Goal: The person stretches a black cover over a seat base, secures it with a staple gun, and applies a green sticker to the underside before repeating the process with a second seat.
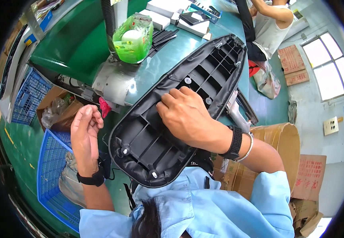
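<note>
A worker in a light blue shirt bends over a black motorcycle seat (168,131) turned upside down, its ribbed plastic underside facing up and its near end resting against the worker's chest while the far end reaches out over a green workbench (187,51). The right hand (185,113) lies palm-down across the middle of the seat base, fingers (170,97) curled and pressing along the left edge where the black cover wraps over the rim; it bears on the seat rather than closing around anything. The left hand (85,129) hangs just to the left of the seat, apart from it, loosely open with the fingers bent and nothing in it. Both wrists carry black bands, and a silver bangle (249,146) sits beside the band on the right one. On the bench beyond the seat stand a green plastic bag (134,33), a spread of black strips (164,37) and several white boxes (168,8); a grey metal machine housing (114,81) sits at the bench's near corner, just left of the seat. Blue plastic crates (54,174) stand on the floor to the left, and brown cardboard boxes (279,139) are stacked to the right. At the top of the frame another person in a white sleeveless top (271,27) works at the far end of the bench.
</note>
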A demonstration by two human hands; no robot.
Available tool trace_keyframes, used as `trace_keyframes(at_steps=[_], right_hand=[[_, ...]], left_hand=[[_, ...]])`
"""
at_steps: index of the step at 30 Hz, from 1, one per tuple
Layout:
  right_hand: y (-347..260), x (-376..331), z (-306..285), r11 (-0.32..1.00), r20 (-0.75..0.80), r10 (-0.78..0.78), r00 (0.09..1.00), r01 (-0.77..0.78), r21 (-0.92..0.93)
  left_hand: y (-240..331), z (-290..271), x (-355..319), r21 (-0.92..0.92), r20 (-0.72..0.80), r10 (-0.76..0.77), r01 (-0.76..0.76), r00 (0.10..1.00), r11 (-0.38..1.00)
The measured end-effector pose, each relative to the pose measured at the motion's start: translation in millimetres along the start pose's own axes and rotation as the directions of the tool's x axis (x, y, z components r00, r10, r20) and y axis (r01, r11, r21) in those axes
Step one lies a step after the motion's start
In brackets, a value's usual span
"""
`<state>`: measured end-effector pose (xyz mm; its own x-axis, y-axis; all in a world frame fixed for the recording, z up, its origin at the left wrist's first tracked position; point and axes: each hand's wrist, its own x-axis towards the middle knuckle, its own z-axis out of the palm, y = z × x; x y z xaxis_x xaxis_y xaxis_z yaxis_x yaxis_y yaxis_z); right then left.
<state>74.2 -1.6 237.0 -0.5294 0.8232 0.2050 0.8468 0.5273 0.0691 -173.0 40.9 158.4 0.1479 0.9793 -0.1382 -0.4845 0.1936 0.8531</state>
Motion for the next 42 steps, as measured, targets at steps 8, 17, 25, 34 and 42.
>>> trace_keyframes(at_steps=[8, 17, 25, 34, 42], right_hand=[[7.2, 2.2, -2.9, 0.992, 0.197, -0.065, 0.978, 0.042, 0.121], [5.2, -18.0, -9.5, 0.993, 0.146, -0.061, 0.987, 0.045, 0.11], [25.1, -63.7, -19.5, 0.923, -0.319, 0.239, 0.917, -0.113, 0.367], [83.0, -160.4, -25.6, 0.436, -0.373, 0.9, 0.227, -0.445, 0.782], [106.7, -164.5, -59.0, 0.031, -0.103, 0.937, 0.334, 0.212, 0.977]], left_hand=[[-11.5, -8.6, -18.0, -0.023, -0.035, -0.003, 0.003, 0.999, 1.0], [-26.0, 16.0, -87.8, -0.021, -0.02, -0.057, 0.057, 0.998, 0.998], [-27.8, 70.8, -108.0, -0.3, 0.092, -0.291, 0.305, 0.952, 0.904], [-88.8, 29.1, -105.8, -0.471, -0.031, -0.123, 0.094, 0.992, 0.877], [-123.4, -76.1, -139.6, -0.375, -0.028, 0.057, -0.063, 0.998, 0.925]])
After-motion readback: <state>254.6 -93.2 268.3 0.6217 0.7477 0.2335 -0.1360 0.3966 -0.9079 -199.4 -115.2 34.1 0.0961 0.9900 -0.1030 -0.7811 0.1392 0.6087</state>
